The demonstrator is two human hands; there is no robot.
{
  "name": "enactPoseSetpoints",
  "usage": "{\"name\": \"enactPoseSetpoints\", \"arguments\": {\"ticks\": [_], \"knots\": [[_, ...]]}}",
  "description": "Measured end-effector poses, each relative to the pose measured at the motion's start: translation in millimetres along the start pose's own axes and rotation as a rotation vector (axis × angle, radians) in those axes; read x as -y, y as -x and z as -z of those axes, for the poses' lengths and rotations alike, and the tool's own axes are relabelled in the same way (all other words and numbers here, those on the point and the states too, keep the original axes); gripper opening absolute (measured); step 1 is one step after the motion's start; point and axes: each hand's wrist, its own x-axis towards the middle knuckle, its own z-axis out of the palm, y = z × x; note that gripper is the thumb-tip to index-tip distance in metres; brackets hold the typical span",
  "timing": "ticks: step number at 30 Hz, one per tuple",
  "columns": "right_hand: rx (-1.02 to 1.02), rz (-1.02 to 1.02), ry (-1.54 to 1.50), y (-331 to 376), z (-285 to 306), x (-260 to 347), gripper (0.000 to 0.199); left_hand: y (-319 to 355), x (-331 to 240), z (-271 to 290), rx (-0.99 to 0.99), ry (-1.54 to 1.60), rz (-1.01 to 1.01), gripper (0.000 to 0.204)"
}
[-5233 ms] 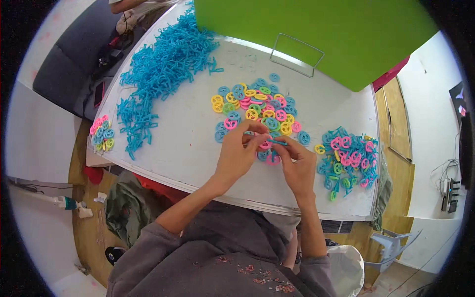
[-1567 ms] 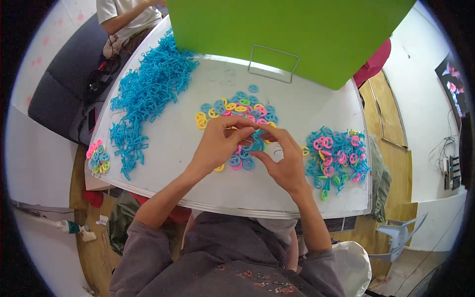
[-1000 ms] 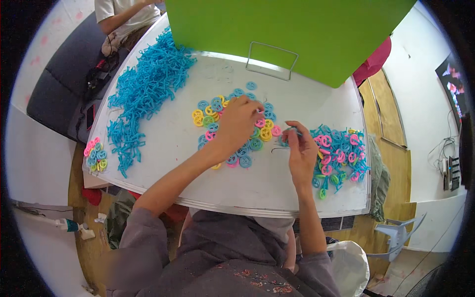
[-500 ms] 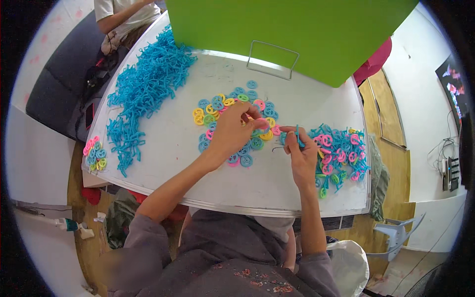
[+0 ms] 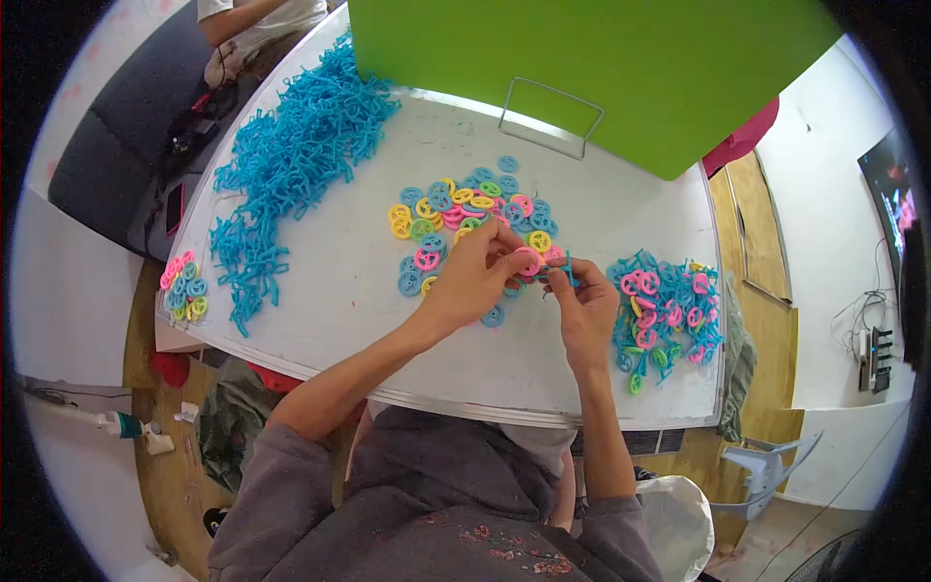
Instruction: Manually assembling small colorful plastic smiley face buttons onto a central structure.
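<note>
Now | left hand pinches pink ring | right hand pinches blue piece

Small assembly workshop: white worktable heaped with sorted plastic parts, green bin.

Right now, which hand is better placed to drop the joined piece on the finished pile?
Probably the right hand: it lies beside the finished pile, while the left hand holds a pink ring.

Light: bright, even daylight — soft shadows under the hands on the worktop
Edges: fisheye bending, black rim
Focus: sharp centre
</note>
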Motion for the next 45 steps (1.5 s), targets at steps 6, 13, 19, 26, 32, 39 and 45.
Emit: {"name": "enactPoseSetpoints", "arguments": {"ticks": [6, 13, 19, 26, 32, 39, 45], "knots": [[0.031, -0.050, -0.048, 1, -3, -6, 0.021, 4, 2, -4, -0.079, -0.225, -0.099, 0.015], [0.006, -0.072, -0.070, 2, -12, 8, 0.030, 11, 0, -11, -0.161, -0.501, -0.233, 0.014], [0.066, -0.046, 0.077, 0, -9, 0, 0.028, 13, 3, -10, -0.152, -0.600, -0.266, 0.014], [0.088, -0.234, -0.100, 4, -11, 5, 0.027, 17, 12, -15, -0.243, -0.785, -0.398, 0.014], [0.130, -0.089, 0.010, 5, -12, 11, 0.028, 11, -8, 1, -0.129, -0.395, -0.168, 0.012], [0.079, 0.110, 0.326, 9, -11, 7, 0.017, 18, 3, 5, -0.153, -0.179, -0.163, 0.013], [0.030, 0.075, 0.261, 11, -16, 4, 0.015, 23, 2, 2, -0.182, -0.076, -0.145, 0.016]]}}
